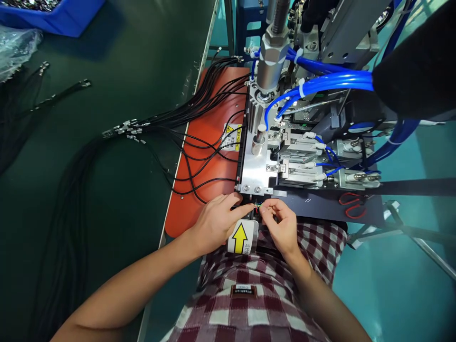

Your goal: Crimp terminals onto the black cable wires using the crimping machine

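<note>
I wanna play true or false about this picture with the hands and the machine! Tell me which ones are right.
1. Both hands pinch thin coloured wires at the machine's front edge. True: the left hand and right hand meet at the wires.
2. The arrow sticker is green. False: the arrow sticker shows a yellow arrow on white.
3. The black cables lie across an orange mat. True: the black cables cross the orange mat.
4. The machine's hoses are red. False: the hoses are blue.
</note>
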A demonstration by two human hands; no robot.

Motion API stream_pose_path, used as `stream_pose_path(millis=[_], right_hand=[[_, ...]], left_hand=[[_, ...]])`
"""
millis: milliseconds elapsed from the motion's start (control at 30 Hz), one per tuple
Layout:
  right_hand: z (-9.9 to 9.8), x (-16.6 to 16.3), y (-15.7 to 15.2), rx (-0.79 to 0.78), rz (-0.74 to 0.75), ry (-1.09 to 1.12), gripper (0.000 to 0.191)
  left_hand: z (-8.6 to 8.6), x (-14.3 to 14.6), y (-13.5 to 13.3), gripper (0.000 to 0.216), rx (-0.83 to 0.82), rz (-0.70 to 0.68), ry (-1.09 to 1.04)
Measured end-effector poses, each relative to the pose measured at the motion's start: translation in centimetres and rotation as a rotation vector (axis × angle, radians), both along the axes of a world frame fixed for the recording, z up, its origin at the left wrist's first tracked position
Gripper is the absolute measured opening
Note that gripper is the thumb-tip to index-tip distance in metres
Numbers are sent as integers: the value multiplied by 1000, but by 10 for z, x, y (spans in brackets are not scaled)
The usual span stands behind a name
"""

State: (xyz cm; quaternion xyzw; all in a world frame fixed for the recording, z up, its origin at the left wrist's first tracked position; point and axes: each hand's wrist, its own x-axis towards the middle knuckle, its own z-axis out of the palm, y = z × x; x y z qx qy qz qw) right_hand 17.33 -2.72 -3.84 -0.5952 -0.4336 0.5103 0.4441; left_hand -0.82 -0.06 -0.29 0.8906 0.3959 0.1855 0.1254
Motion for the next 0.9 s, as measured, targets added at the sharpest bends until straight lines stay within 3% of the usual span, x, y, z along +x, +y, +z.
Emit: stream_pose_path(millis=[267, 900], right_hand=[[-9, -3, -3, 34, 18, 98, 10], [-26, -6, -8, 301, -9, -95, 4]], left_hand=[[1, 1, 0, 31, 11, 1, -14], [1, 1, 0, 30, 13, 8, 23]])
